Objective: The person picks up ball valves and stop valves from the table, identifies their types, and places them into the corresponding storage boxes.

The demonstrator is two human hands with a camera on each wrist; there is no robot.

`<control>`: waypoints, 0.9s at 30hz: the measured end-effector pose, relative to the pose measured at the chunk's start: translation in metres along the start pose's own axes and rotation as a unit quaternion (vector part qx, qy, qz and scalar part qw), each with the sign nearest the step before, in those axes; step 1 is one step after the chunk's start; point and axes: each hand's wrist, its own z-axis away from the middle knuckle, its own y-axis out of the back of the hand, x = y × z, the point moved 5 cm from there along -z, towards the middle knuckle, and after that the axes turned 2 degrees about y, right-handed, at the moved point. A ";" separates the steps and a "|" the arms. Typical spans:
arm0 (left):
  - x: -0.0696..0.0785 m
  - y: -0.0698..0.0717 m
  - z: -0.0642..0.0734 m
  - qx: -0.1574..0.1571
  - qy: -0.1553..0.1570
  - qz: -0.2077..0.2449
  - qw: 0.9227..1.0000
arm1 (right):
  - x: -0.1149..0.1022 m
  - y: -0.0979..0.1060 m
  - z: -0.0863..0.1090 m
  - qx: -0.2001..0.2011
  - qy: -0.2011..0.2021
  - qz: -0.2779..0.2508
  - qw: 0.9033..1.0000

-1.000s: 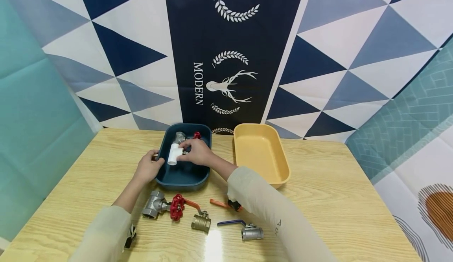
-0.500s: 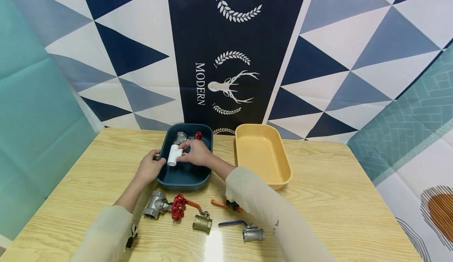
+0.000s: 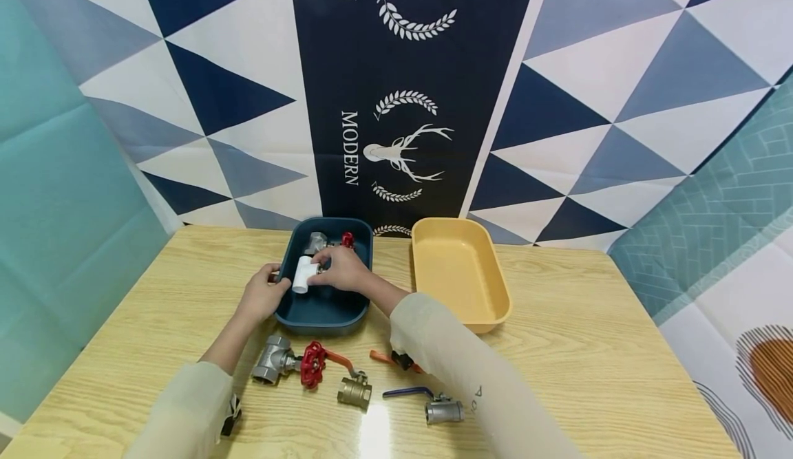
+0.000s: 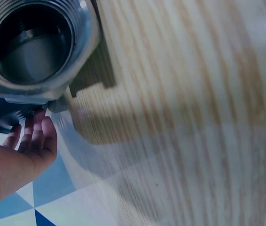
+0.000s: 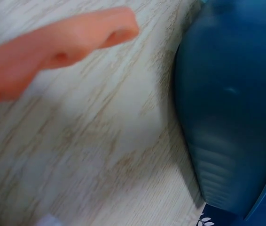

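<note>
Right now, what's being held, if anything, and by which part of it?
Right hand pinches the white tee-shaped fitting by its side branch; left hand grips the dark blue bin at its left rim.

Pipe fitting (image 3: 303,275), white; bin (image 3: 322,313), dark blue; tray (image 3: 458,273), yellow; handwheel (image 3: 312,365), red; lever (image 3: 405,391), blue; surface (image 3: 576,349), yellowish wood grain; backdrop (image 3: 238,91), navy, grey-blue, white triangles.

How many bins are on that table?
2. The blue bin has the left hand gripping its rim and the right hand holding a white fitting inside it; the yellow bin stands to its right. No others show.
</note>
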 end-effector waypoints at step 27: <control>-0.002 -0.001 -0.002 -0.004 0.005 0.005 1.000 | 0.003 -0.009 -0.007 -0.016 -0.014 0.020 1.000</control>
